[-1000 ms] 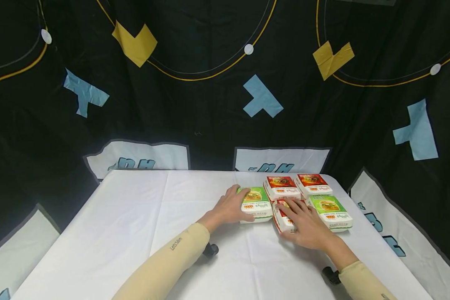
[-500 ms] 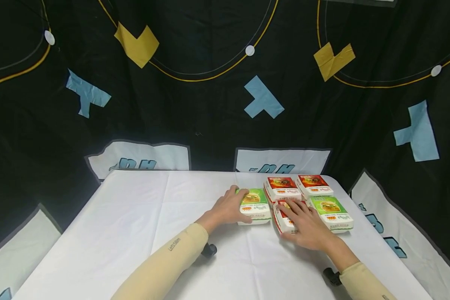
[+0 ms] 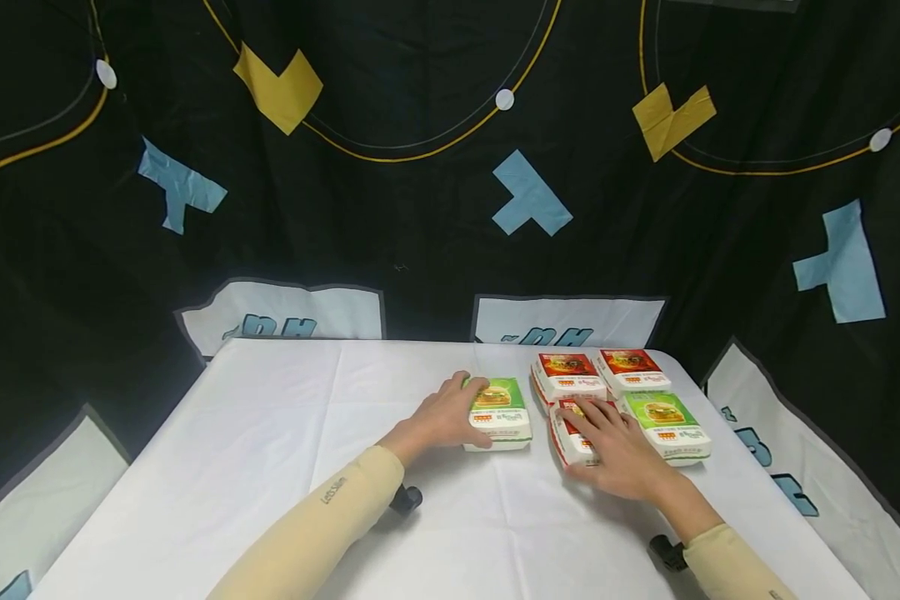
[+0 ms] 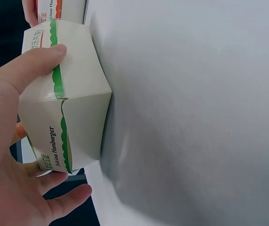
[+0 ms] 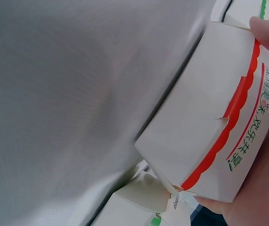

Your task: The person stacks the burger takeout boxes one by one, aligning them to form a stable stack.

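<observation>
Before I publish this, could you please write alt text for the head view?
A person's left hand grips a green-topped burger box set apart on a white table. Their right hand holds a red-topped box, grouped with two more red boxes and another green box.

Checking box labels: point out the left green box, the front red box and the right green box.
Left green box (image 3: 500,414): head view, top of lid.
Front red box (image 5: 202,106): right wrist view, white side wall.
Right green box (image 3: 667,426): head view, top of lid.
</observation>
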`<state>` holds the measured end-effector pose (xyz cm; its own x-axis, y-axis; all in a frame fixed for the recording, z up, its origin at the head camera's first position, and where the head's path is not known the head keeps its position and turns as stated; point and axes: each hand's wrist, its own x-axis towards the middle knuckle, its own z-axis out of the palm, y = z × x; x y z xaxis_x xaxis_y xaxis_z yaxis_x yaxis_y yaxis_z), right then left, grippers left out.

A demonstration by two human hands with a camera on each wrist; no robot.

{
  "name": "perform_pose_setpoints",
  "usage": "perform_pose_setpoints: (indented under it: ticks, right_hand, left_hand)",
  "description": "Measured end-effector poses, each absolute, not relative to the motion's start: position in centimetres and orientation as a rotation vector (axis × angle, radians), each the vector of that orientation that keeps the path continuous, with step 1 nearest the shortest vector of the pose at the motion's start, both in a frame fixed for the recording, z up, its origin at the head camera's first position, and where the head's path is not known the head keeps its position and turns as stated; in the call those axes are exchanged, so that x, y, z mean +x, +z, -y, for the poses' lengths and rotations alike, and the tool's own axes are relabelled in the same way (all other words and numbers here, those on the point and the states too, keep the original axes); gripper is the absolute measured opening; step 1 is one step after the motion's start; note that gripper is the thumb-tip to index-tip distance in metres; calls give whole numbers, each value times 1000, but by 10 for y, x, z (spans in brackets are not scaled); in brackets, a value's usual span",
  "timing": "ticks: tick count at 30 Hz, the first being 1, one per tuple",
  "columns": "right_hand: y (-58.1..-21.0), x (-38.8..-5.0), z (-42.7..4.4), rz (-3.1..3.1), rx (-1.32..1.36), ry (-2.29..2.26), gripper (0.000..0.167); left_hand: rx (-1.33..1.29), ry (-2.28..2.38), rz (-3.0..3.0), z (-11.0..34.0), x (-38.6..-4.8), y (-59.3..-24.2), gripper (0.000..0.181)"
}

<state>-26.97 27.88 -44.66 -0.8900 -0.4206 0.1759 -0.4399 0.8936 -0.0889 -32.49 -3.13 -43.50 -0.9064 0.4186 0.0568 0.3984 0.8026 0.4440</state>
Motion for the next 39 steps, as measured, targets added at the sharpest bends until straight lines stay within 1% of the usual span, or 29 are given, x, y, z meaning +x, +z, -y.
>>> perform_pose_setpoints:
  ticks: [8, 21, 39]
  right_hand:
    - [-445, -270, -279, 2902, 675, 207, 85]
    - [-445, -271, -280, 2914, 687, 199, 93]
    - [-439, -268, -281, 2928, 693, 213, 97]
  left_hand:
    - [678, 669, -2950, 44, -325, -435, 94]
    - [646, 668, -2951, 69, -319, -434, 95]
    - [593, 673, -2961, 94, -318, -434, 97]
